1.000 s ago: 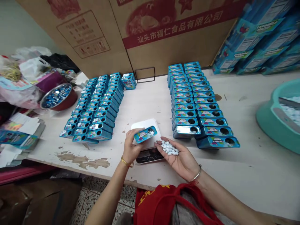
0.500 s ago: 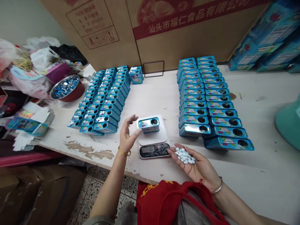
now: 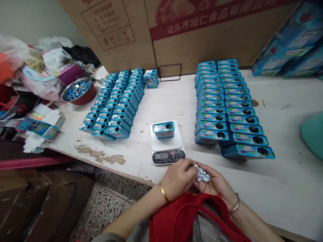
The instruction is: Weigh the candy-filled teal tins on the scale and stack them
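My right hand (image 3: 219, 185) is cupped palm up near the table's front edge and holds a heap of small white candies (image 3: 204, 175). My left hand (image 3: 180, 178) reaches across to it, its curled fingers closed at the heap; the fingertips are partly hidden. Just beyond my hands stands a white digital kitchen scale (image 3: 166, 144), its display lit with a number that looks like 152.0. On its platform is a blue tin (image 3: 163, 130) with a round hole in the top, touched by neither hand.
Rows of blue tins (image 3: 212, 117) stand on the right. More tins (image 3: 118, 114), many topped with white candies, stand on the left. A red bowl (image 3: 83, 95) holds shiny blue wrapped pieces. A cardboard box (image 3: 186, 50) backs the table, and a teal rounded object (image 3: 314, 134) is far right.
My left hand has left the tin on the scale and moved right and down to the candies in my right palm. The display has gone from 0.0 to a larger number.
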